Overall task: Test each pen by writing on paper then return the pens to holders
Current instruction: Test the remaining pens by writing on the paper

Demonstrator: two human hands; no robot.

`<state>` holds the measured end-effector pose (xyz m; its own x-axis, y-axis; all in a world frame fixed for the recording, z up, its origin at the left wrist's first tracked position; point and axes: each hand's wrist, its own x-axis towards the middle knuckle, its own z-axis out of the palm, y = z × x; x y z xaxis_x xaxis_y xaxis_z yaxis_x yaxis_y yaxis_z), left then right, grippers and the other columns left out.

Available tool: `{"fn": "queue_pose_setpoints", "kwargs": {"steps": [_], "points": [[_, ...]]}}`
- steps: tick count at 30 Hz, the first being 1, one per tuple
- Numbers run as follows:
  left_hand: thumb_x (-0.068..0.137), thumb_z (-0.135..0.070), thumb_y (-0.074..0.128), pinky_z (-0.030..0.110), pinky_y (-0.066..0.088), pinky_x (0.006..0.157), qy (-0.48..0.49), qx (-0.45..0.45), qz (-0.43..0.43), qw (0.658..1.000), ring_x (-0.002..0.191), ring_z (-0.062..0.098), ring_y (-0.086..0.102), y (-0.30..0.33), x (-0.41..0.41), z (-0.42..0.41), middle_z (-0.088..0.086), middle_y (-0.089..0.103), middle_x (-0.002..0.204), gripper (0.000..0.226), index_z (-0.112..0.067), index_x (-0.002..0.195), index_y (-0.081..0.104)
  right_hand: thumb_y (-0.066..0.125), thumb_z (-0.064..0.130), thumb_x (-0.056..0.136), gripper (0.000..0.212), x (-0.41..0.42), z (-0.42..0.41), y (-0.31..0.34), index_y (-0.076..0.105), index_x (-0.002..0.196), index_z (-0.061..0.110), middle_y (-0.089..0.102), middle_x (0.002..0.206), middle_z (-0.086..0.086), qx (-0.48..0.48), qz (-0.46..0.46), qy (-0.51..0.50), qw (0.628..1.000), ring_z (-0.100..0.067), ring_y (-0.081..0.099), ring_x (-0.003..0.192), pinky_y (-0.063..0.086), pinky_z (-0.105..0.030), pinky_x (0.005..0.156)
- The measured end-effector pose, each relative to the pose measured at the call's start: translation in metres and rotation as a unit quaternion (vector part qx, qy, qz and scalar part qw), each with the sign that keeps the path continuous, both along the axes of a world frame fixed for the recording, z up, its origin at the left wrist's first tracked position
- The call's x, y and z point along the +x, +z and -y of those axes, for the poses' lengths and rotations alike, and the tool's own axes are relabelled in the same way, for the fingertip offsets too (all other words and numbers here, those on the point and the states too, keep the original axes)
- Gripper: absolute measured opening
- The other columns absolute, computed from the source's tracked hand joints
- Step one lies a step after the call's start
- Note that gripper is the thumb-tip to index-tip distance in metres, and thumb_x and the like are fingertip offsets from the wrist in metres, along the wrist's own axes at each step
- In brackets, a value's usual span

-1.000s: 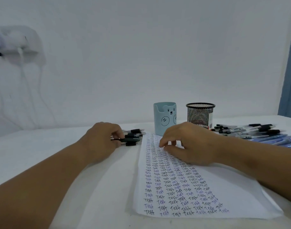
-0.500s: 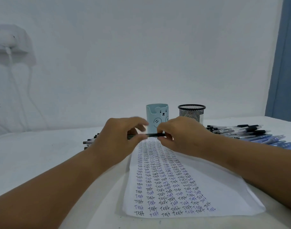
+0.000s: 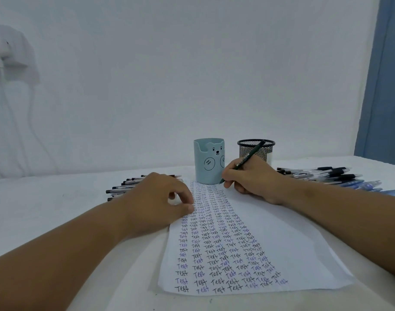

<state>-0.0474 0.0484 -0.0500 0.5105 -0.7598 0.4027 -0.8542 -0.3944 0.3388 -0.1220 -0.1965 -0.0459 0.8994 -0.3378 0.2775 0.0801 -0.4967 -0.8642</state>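
On the white table [image 3: 57, 221], right hand [image 3: 252, 178] grips pen [image 3: 248, 159]; left hand [image 3: 160, 198] rests loosely curled on paper [image 3: 281, 243].

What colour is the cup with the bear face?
Light blue, with a bear face drawn in black lines: the bear cup, seen in the head view.

paper [image 3: 270, 248] centre of counter [image 3: 46, 209] | 2 holders behind it – bear holder [image 3: 209, 162] left, mesh holder [image 3: 256, 150] right | pen piles: left pile [image 3: 124, 187] left of paper, right pile [image 3: 326, 176] right

Desk workspace, pen holders [image 3: 209, 161], written paper [image 3: 281, 239]
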Motion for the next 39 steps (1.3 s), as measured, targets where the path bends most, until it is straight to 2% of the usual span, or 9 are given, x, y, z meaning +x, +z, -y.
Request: {"fn": "queue_pose_setpoints", "kwargs": {"steps": [5, 10, 16, 20, 24, 30, 32, 36, 39], "points": [[0.086, -0.043, 0.075, 0.013, 0.042, 0.078, -0.007, 0.003, -0.024, 1.000, 0.094, -0.008, 0.055, 0.000, 0.000, -0.001, -0.031, 0.068, 0.093, 0.007, -0.036, 0.087, 0.076, 0.064, 0.011, 0.088, 0.017, 0.001, 0.000, -0.002, 0.067, 0.085, -0.005, 0.075, 0.080, -0.013, -0.062, -0.015, 0.015, 0.998, -0.015, 0.046, 0.054, 0.037, -0.022, 0.047], [0.086, -0.043, 0.075, 0.006, 0.040, 0.073, -0.004, 0.005, -0.016, 1.000, 0.093, -0.008, 0.055, 0.000, 0.000, 0.000, -0.031, 0.068, 0.091, 0.007, -0.036, 0.087, 0.076, 0.064, 0.013, 0.090, 0.019, 0.002, -0.001, -0.003, 0.068, 0.086, -0.005, 0.075, 0.077, -0.009, -0.100, -0.009, 0.012, 0.995, -0.001, 0.053, 0.052, 0.043, -0.017, 0.055], [0.087, -0.043, 0.074, 0.003, 0.038, 0.072, -0.005, 0.010, -0.010, 1.000, 0.094, -0.007, 0.055, 0.000, 0.000, -0.001, -0.032, 0.067, 0.093, 0.007, -0.035, 0.087, 0.076, 0.064, 0.014, 0.089, 0.018, 0.002, 0.000, -0.004, 0.068, 0.083, -0.002, 0.075, 0.073, -0.006, -0.097, -0.014, 0.016, 0.995, -0.007, 0.050, 0.052, 0.043, -0.027, 0.061], [0.087, -0.043, 0.075, 0.003, 0.039, 0.074, 0.000, 0.010, -0.011, 1.000, 0.094, -0.007, 0.054, 0.000, -0.001, 0.000, -0.032, 0.067, 0.093, 0.007, -0.035, 0.087, 0.076, 0.064, 0.015, 0.091, 0.017, 0.003, 0.000, -0.004, 0.070, 0.082, 0.002, 0.075, 0.075, -0.005, -0.103, -0.014, 0.017, 0.994, -0.004, 0.052, 0.052, 0.043, -0.025, 0.060], [0.086, -0.044, 0.075, 0.012, 0.044, 0.080, 0.004, 0.007, -0.021, 1.000, 0.093, -0.004, 0.056, 0.000, -0.001, 0.000, -0.031, 0.068, 0.093, 0.007, -0.037, 0.087, 0.076, 0.063, 0.015, 0.091, 0.017, 0.004, -0.001, -0.004, 0.068, 0.075, 0.011, 0.075, 0.074, -0.005, -0.110, -0.015, -0.001, 0.994, -0.001, 0.054, 0.049, 0.042, -0.021, 0.058], [0.086, -0.044, 0.075, 0.015, 0.045, 0.081, 0.004, 0.003, -0.022, 1.000, 0.094, -0.005, 0.057, 0.000, -0.002, -0.001, -0.031, 0.067, 0.095, 0.006, -0.038, 0.087, 0.076, 0.062, 0.015, 0.091, 0.014, 0.002, 0.001, -0.005, 0.070, 0.086, 0.005, 0.073, 0.075, -0.007, -0.103, 0.003, -0.003, 0.995, -0.016, 0.051, 0.054, 0.043, -0.026, 0.053], [0.086, -0.042, 0.075, 0.013, 0.044, 0.080, 0.001, 0.003, -0.019, 1.000, 0.095, -0.003, 0.057, -0.001, -0.002, -0.001, -0.032, 0.067, 0.095, 0.005, -0.037, 0.087, 0.075, 0.062, 0.016, 0.094, 0.008, 0.001, -0.001, -0.005, 0.068, 0.090, 0.013, 0.069, 0.076, -0.006, -0.137, 0.027, -0.009, 0.990, -0.014, 0.054, 0.058, 0.046, -0.028, 0.059], [0.087, -0.040, 0.074, 0.008, 0.045, 0.075, 0.015, -0.068, -0.044, 0.997, 0.089, 0.002, 0.062, -0.001, -0.001, 0.001, -0.026, 0.070, 0.091, 0.008, -0.038, 0.096, 0.074, 0.056, 0.023, 0.101, 0.006, -0.001, -0.006, 0.002, 0.058, 0.095, 0.023, 0.065, 0.091, 0.006, -0.286, 0.075, -0.009, 0.955, -0.016, 0.061, 0.089, 0.050, -0.035, 0.085], [0.086, -0.035, 0.075, 0.010, 0.049, 0.075, 0.008, -0.183, -0.105, 0.978, 0.080, 0.007, 0.067, 0.005, -0.006, 0.004, -0.013, 0.074, 0.085, 0.025, -0.036, 0.110, 0.069, 0.053, 0.032, 0.102, 0.010, -0.004, -0.012, 0.007, 0.049, 0.101, 0.023, 0.068, 0.093, 0.000, -0.349, 0.026, 0.020, 0.937, -0.022, 0.063, 0.086, 0.052, -0.043, 0.082]]}}
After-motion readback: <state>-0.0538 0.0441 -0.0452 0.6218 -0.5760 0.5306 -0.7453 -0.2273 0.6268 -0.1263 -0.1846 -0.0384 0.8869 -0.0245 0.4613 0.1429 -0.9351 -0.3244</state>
